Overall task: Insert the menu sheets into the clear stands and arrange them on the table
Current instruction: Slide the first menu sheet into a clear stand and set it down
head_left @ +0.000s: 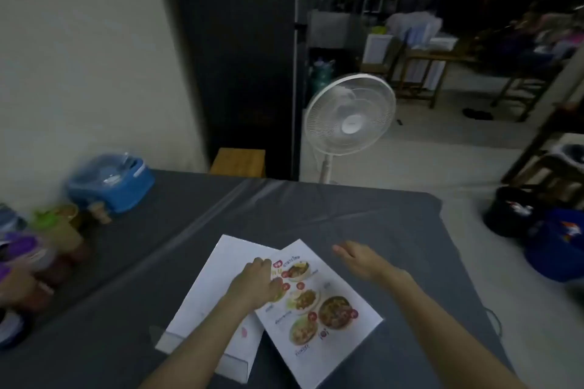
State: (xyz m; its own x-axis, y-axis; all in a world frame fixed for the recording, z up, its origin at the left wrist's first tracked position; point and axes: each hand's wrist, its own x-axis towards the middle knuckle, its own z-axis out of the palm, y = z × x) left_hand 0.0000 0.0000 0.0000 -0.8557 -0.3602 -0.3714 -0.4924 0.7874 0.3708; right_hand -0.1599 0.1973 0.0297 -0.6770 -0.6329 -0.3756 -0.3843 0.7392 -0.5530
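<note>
A printed menu sheet [328, 322] with food photos lies face up on the grey table [316, 211]. It overlaps a clear stand [205, 309] lying flat to its left, which holds a white sheet. My left hand [256, 283] rests with curled fingers on the menu sheet's upper left corner, where it crosses the stand. My right hand [360, 259] hovers with fingers apart just past the menu sheet's upper right edge, holding nothing. Whether the left hand pinches the sheet or only presses it is unclear.
A blue plastic box [110, 180] and several condiment jars and bottles [60, 224] line the table's left edge by the wall. A white standing fan [349, 123] stands beyond the far edge. Dark bags [556, 243] sit on the floor at the right.
</note>
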